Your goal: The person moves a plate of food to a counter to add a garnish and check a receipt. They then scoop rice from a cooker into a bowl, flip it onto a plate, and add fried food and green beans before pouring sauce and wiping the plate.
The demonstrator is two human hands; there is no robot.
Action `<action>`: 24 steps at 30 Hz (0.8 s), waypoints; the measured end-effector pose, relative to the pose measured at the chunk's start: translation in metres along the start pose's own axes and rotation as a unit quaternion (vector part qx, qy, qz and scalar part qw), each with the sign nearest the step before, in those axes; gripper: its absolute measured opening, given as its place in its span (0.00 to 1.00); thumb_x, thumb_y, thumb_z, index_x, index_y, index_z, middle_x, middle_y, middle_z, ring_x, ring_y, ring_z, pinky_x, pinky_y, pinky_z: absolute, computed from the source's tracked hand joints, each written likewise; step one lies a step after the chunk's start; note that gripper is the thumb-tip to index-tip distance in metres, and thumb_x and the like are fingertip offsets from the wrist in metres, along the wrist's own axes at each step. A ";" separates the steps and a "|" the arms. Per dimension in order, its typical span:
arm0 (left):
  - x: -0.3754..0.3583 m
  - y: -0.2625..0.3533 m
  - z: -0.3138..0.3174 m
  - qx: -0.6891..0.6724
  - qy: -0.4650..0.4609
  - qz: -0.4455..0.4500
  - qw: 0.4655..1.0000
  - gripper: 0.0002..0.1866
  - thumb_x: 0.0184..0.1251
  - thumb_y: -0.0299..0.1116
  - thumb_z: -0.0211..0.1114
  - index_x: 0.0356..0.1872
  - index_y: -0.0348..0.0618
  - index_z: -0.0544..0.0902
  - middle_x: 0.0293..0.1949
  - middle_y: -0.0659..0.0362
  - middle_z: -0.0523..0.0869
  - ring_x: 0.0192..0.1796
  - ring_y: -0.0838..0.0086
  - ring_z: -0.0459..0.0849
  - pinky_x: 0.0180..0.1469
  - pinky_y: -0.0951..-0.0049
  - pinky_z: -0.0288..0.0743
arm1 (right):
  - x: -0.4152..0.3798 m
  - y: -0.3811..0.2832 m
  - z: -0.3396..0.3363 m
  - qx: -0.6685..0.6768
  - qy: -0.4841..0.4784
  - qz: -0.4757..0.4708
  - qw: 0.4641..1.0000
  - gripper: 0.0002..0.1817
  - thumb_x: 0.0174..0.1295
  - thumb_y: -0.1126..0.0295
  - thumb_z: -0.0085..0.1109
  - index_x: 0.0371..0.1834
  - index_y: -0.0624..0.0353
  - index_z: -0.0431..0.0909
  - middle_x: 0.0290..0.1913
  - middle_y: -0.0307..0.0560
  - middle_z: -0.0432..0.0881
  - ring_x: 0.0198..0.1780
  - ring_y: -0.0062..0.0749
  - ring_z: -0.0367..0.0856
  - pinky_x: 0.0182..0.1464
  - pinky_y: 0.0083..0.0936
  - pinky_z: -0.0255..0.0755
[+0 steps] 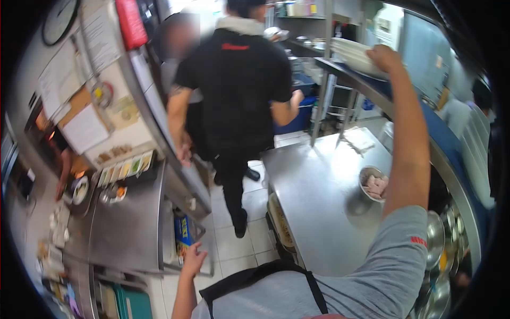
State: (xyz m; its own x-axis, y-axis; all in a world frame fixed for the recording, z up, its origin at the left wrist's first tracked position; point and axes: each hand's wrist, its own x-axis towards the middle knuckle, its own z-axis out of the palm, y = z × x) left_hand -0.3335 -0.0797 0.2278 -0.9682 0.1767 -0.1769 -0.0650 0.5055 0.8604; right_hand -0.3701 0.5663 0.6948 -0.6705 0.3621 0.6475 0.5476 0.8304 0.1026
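My right hand (384, 58) is raised to the high shelf, its fingers closed on the rim of a stack of white dishes (355, 57). Below that arm, a metal bowl (373, 183) of pale pink pieces stands on the steel table (313, 186). Low down on the left is my left hand (194, 258), empty, with its fingers apart. It hangs over the floor near a blue and yellow box (184, 234) on a lower shelf.
A person in black (234, 90) stands in the aisle, beside another partly hidden person. On the left is a steel counter (127, 228) with food trays (126, 169). More white dishes (475, 154) stand along the shelf at right, above several metal bowls (434, 239).
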 end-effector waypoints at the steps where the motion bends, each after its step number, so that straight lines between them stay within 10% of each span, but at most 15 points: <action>1: -0.009 -0.028 -0.009 -0.025 0.038 -0.045 0.998 0.22 0.52 0.34 0.61 0.48 0.37 0.71 0.48 0.50 0.73 0.48 0.68 0.72 0.49 0.72 0.66 | 0.004 0.003 0.003 -0.007 0.013 -0.033 0.999 0.21 0.58 0.52 0.42 0.31 0.60 0.76 0.37 0.56 0.77 0.41 0.49 0.75 0.44 0.41 0.66; 9: -0.109 -0.039 -0.057 -0.108 0.232 -0.182 0.949 0.22 0.53 0.36 0.59 0.49 0.38 0.71 0.48 0.48 0.73 0.52 0.65 0.71 0.53 0.71 0.63 | 0.038 0.023 -0.016 0.043 0.174 0.030 0.983 0.29 0.57 0.45 0.39 0.49 0.58 0.69 0.42 0.56 0.74 0.47 0.48 0.71 0.47 0.35 0.64; 12: -0.138 -0.034 -0.057 -0.060 0.267 -0.200 0.941 0.23 0.53 0.38 0.59 0.49 0.37 0.71 0.47 0.47 0.74 0.51 0.62 0.71 0.53 0.69 0.64 | 0.069 0.057 -0.010 0.019 0.336 -0.081 0.938 0.26 0.55 0.45 0.42 0.40 0.57 0.74 0.41 0.53 0.76 0.40 0.46 0.75 0.44 0.37 0.65; 15: -0.171 -0.052 -0.056 -0.048 0.289 -0.232 0.928 0.23 0.53 0.39 0.59 0.48 0.36 0.71 0.47 0.45 0.74 0.51 0.60 0.72 0.52 0.68 0.64 | 0.038 0.026 -0.061 -0.062 0.345 0.114 0.930 0.17 0.58 0.56 0.47 0.41 0.56 0.75 0.30 0.47 0.80 0.30 0.42 0.78 0.31 0.32 0.71; 19: -0.203 -0.069 -0.060 -0.008 0.302 -0.227 0.926 0.23 0.52 0.39 0.60 0.48 0.36 0.71 0.47 0.46 0.75 0.51 0.60 0.73 0.52 0.67 0.65 | 0.014 0.015 -0.093 -0.071 0.548 -0.117 0.825 0.11 0.59 0.69 0.42 0.42 0.57 0.74 0.33 0.47 0.79 0.31 0.40 0.77 0.31 0.32 0.70; 24: -0.222 -0.073 -0.077 -0.007 0.348 -0.143 0.927 0.24 0.53 0.41 0.59 0.49 0.36 0.71 0.48 0.46 0.75 0.50 0.59 0.74 0.51 0.67 0.68 | 0.000 0.019 -0.140 -0.262 0.681 -0.127 0.672 0.13 0.59 0.67 0.45 0.42 0.62 0.74 0.34 0.44 0.77 0.34 0.34 0.76 0.32 0.27 0.66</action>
State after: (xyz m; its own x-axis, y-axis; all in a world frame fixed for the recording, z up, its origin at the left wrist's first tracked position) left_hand -0.1327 -0.2211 0.2413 -0.8323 -0.5520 -0.0513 -0.3407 0.4362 0.8329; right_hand -0.2895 0.5227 0.8029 0.1081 -0.7832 0.6123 0.8424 0.3992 0.3619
